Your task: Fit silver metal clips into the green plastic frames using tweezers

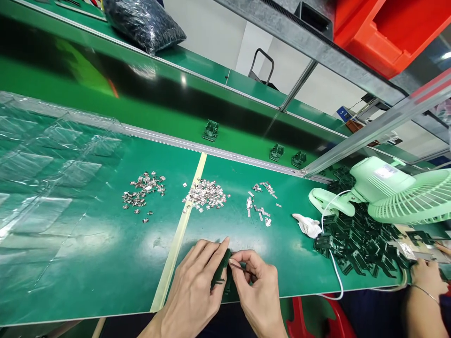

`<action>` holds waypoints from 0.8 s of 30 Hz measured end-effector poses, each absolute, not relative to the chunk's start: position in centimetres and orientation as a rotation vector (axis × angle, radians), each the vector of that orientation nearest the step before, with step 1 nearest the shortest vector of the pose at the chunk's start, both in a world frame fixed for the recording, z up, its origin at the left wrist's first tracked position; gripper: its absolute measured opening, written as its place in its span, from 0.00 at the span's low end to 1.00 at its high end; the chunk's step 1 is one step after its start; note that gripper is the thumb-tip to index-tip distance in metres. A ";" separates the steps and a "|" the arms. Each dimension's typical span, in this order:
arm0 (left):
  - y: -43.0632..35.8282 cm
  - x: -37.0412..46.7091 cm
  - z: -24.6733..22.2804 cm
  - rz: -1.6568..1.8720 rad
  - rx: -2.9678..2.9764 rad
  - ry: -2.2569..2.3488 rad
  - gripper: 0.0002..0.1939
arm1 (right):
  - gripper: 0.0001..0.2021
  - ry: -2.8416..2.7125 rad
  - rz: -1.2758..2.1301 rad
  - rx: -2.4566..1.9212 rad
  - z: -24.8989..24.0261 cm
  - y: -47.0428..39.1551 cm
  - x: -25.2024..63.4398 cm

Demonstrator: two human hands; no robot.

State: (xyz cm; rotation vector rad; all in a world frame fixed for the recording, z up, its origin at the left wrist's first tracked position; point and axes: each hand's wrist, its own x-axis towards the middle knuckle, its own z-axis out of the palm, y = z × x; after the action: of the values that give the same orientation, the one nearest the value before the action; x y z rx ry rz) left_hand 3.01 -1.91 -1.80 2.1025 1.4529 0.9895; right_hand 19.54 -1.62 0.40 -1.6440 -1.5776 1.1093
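At the near edge of the green counter (pixel 105 263), with bare room to its left, the left hand (pixel 195 286) pinches a dark green plastic part (pixel 221 272) while the right hand (pixel 259 291) fingers pinch thin tweezers (pixel 239 267) against it, the middle metal-clip pile (pixel 206 195) just beyond.

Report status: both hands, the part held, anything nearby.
Left hand grips dark green part. Right hand pinches thin tool against it. Metal clip piles beyond, apart.
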 end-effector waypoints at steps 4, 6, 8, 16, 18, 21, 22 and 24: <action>-1.8 2.9 -1.8 0.988 2.084 1.435 0.34 | 0.13 -1.572 1.104 -1.626 0.1 -1.8 19.6; -1.8 2.9 -1.7 0.990 2.076 1.428 0.34 | 0.13 -1.545 1.111 -1.613 0.0 -1.9 19.7; -1.7 2.9 -1.6 0.975 2.061 1.422 0.35 | 0.13 -1.517 1.152 -1.604 0.0 -1.9 19.9; -1.6 2.8 -1.6 0.978 1.977 1.412 0.35 | 0.13 -1.479 1.224 -1.621 0.2 -1.3 19.9; -1.6 2.8 -1.7 0.991 1.971 1.401 0.33 | 0.13 -1.469 1.230 -1.631 0.1 -1.3 19.9; -1.6 2.7 -1.8 1.003 1.998 1.387 0.32 | 0.12 -1.458 1.254 -1.636 0.1 -1.2 19.9; -1.6 2.7 -1.8 1.009 2.019 1.387 0.32 | 0.12 -1.452 1.259 -1.640 0.2 -1.2 19.9; -1.6 2.7 -1.8 1.030 2.065 1.388 0.32 | 0.11 -1.439 1.254 -1.655 0.2 -1.2 19.9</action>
State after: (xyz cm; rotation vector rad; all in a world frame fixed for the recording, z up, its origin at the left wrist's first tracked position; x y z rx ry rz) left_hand 2.75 -1.62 -1.81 2.0653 1.3878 1.0303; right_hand 19.88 -1.24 0.24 -1.6550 -1.4388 1.2542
